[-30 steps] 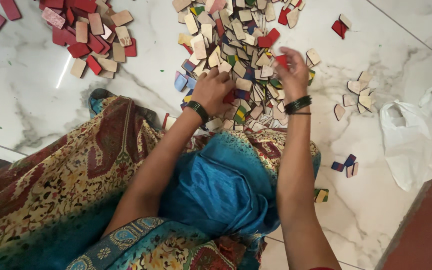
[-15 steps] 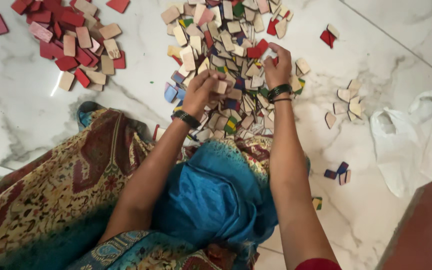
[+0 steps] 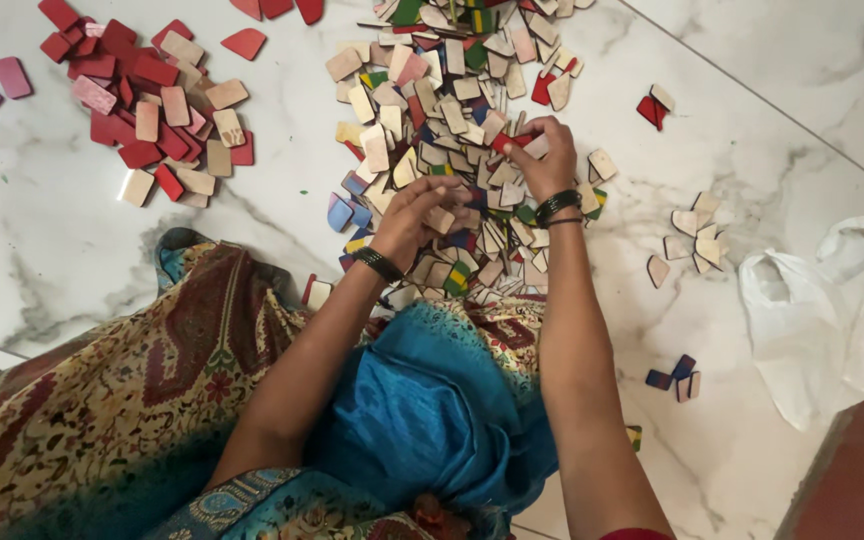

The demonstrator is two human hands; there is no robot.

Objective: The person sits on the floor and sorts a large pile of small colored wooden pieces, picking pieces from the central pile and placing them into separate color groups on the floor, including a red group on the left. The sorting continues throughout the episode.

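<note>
On the white marble floor (image 3: 72, 260) in front of the seated person lies a big heap of flat wooden pieces (image 3: 452, 110), some bare wood, some painted in several colours. Both hands are down in its near edge. The left hand (image 3: 420, 215) has its fingers curled closed over a few pale pieces (image 3: 440, 220). The right hand (image 3: 542, 155) pinches a small red piece (image 3: 512, 141) between thumb and fingertips, at the heap's right side. A separate pile of red and tan pieces (image 3: 142, 110) sits well apart at upper left. A white plastic bag (image 3: 822, 310) lies at right, with small clusters of pieces near it.
</note>
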